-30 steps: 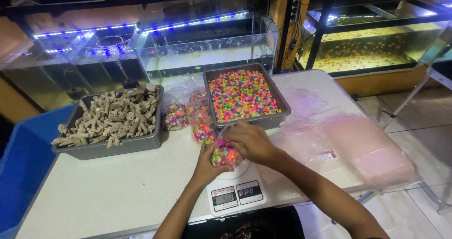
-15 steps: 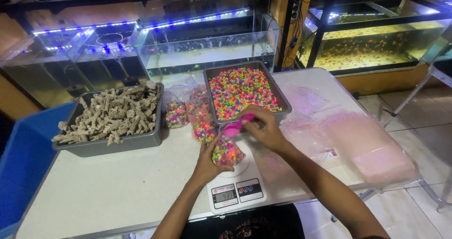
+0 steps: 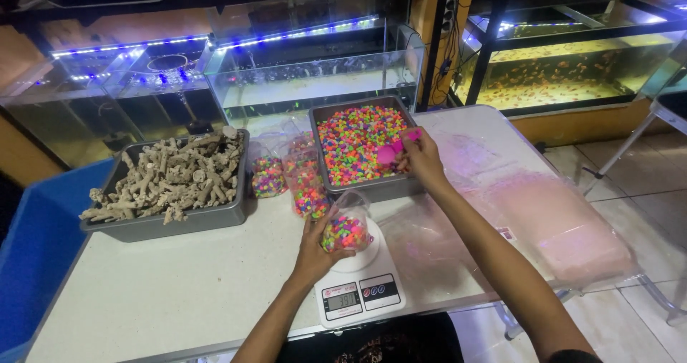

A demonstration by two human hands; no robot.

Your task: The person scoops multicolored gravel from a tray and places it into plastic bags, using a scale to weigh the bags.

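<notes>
My left hand (image 3: 313, 252) grips a clear plastic bag of colourful gravel (image 3: 345, 228) that rests on a white digital kitchen scale (image 3: 358, 295). My right hand (image 3: 424, 159) holds a pink scoop (image 3: 395, 148) over the grey metal tray (image 3: 372, 189) filled with multicoloured gravel (image 3: 354, 138). The scoop's bowl hovers just above the gravel near the tray's right side.
Two filled gravel bags (image 3: 308, 180) stand between the trays. A grey tray of pale coral pieces (image 3: 168, 180) sits at the left. Pink plastic bags (image 3: 551, 223) lie at the right of the white table (image 3: 179, 291). Aquariums (image 3: 315, 70) line the back; a blue tub (image 3: 36, 256) stands left.
My right hand left the bag on the scale, picked up the pink scoop and moved up and right to the gravel tray. The left hand stayed on the bag.
</notes>
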